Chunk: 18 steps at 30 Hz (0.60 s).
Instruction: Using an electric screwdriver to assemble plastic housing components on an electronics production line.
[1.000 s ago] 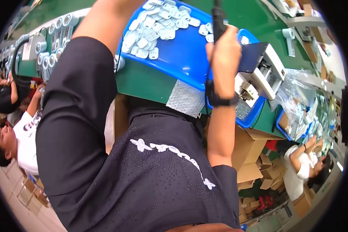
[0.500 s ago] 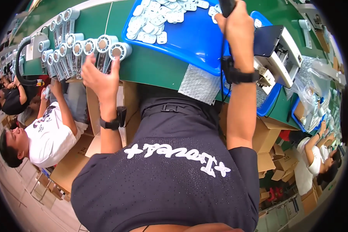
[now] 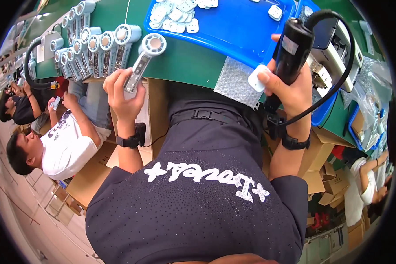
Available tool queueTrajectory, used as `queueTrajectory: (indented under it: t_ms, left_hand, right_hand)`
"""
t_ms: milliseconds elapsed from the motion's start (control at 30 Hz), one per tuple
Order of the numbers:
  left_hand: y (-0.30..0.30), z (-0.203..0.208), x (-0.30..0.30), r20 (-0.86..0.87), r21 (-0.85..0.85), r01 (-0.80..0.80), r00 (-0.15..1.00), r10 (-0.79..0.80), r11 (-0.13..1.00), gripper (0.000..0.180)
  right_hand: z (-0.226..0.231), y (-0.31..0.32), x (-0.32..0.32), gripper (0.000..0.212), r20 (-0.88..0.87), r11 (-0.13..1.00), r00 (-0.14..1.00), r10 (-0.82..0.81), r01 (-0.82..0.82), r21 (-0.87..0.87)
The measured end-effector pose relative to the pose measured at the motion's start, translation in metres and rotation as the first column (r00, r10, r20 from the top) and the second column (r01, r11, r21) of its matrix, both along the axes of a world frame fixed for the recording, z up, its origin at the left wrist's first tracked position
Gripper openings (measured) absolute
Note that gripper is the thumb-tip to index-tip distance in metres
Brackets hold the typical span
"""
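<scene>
My left hand is closed around the lower handle of a light-blue handheld fan, its round head up and its handle open with inner parts showing. It is raised at the table's front edge, apart from the row of similar fans. In my right hand is a black electric screwdriver, tilted, its lower end by my wrist. A small white rounded plate is pinched by the thumb of that same hand. Behind it stands a blue tray with a pile of similar white plates.
Bubble wrap hangs over the front edge of the green table. A white machine stands right of the tray. The screwdriver's black cable loops past my right forearm. Co-workers sit at left and right; cardboard boxes stand below.
My left hand has taken a fan from the row's near end and lifted it toward me. My right hand has come back from the tray with the screwdriver, a white plate now visible in it.
</scene>
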<state>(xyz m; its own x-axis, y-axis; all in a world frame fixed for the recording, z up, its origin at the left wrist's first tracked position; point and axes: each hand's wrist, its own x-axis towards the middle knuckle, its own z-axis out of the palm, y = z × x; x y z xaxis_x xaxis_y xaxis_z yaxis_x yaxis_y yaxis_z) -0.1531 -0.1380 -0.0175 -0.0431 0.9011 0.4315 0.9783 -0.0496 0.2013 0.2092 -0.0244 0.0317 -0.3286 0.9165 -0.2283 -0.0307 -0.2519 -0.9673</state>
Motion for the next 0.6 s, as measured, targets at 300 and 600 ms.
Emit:
queueTrajectory:
  t_ms: [300,600]
  left_hand:
    - [0.070,0.007,0.132,0.942,0.130,0.701,0.135,-0.309,0.701,0.068]
    - [0.095,0.009,0.204,0.899,0.032,0.944,0.116,-0.423,0.327,0.068]
  right_hand:
    - [0.002,-0.043,0.016,0.073,-0.154,0.985,0.985,-0.075,0.049,-0.165]
    - [-0.012,-0.058,0.035,0.069,0.034,0.974,0.975,-0.220,0.222,-0.049]
